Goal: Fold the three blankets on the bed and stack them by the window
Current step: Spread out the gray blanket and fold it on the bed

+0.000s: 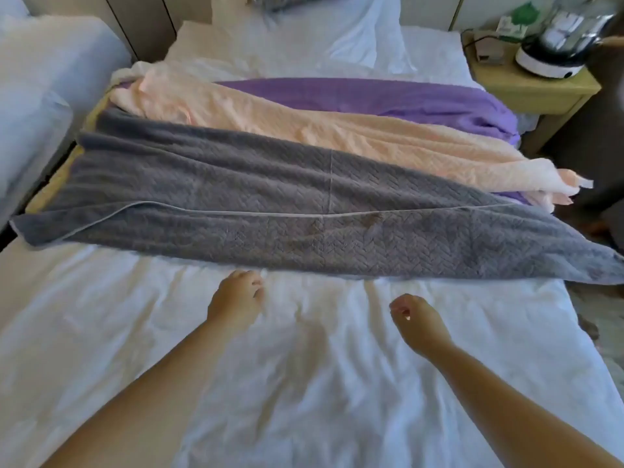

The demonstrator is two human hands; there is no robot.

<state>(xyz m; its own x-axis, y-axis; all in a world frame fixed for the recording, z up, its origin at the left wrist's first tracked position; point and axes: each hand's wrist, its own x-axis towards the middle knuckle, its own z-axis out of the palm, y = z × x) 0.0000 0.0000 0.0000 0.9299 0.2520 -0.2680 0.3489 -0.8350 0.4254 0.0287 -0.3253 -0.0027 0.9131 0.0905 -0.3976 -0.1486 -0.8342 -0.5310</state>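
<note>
Grey quilted blanket lies crosswise on the bed, nearest the person. The peach blanket touches its far edge and the purple blanket lies beyond; none of the three is folded. Both hands hover over the white sheet. The left hand is just beside the grey hem and the right hand a little short of it, fingers loosely curled on nothing (neither grips cloth).

My worry is that the blankets crowd each other, so lifting the grey one could drag the peach along. The ends hanging off the bed's right side might also slide to the floor.

One container shows, a glass jug on the bedside tabletop. Its contents are too blurred to tell.
</note>
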